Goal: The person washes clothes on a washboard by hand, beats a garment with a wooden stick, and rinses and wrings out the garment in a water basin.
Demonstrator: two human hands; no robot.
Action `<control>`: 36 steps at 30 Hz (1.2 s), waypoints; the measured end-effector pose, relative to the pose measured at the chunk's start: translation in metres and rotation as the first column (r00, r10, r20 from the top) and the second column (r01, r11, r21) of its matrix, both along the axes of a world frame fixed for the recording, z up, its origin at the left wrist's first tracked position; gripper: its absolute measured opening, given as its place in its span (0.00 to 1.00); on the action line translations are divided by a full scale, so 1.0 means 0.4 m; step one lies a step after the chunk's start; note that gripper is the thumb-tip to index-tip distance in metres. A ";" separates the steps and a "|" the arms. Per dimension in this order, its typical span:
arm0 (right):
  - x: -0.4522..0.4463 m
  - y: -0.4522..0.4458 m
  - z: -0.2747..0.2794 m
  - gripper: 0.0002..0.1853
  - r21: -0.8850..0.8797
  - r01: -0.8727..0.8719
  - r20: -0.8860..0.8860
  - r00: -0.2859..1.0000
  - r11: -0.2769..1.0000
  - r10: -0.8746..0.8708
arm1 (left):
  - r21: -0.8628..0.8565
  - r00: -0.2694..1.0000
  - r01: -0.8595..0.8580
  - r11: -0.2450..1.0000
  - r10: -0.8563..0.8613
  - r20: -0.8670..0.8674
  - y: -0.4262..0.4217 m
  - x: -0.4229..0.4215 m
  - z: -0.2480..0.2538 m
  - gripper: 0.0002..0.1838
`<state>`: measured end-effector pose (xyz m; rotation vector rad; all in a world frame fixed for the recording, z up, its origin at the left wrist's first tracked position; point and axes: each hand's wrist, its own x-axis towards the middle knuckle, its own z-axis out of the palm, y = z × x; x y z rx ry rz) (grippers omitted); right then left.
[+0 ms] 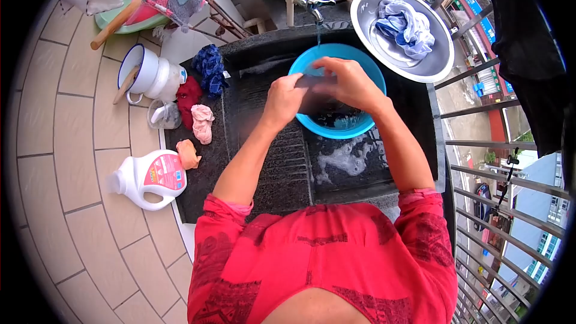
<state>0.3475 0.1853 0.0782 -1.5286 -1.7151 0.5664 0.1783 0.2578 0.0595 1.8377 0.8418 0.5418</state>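
Observation:
My left hand (283,101) and my right hand (353,86) are closed on a dark cloth (314,87), which is smeared by motion between them. They hold it above a turquoise basin (377,72) with dark, foamy water inside. A thin stream from the tap (312,3) runs down into the basin behind my hands. The basin stands in a black stone sink (354,179), to the right of its ridged washboard (282,171). White suds lie on the sink floor in front of the basin.
A metal bowl (441,48) with wet white-and-blue cloth sits at back right, beside railings (480,144). Along the left edge are a blue cloth (208,69), a red cloth (189,99), a pink cloth (203,123), a white detergent jug (157,181) and an enamel mug (144,60).

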 end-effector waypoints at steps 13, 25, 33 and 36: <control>0.091 -0.014 -0.243 0.05 -0.057 0.586 -0.454 0.706 0.808 -0.543 | -0.649 0.826 0.030 0.761 0.346 0.444 -0.037 -0.046 0.168 0.12; 0.168 -0.070 -0.190 0.08 -0.008 0.497 0.303 0.828 0.867 -0.472 | -0.731 0.855 0.020 0.682 0.368 0.366 -0.022 -0.164 0.170 0.14; 0.128 -0.222 -0.572 0.08 -0.382 0.837 0.108 0.461 0.391 -0.881 | -0.846 0.569 0.152 0.512 0.654 0.498 -0.016 -0.284 0.260 0.15; 0.130 -0.214 -0.581 0.11 -0.643 0.682 -0.257 0.237 0.349 -0.937 | -0.872 0.497 -0.037 0.488 0.766 0.407 0.016 -0.284 0.214 0.15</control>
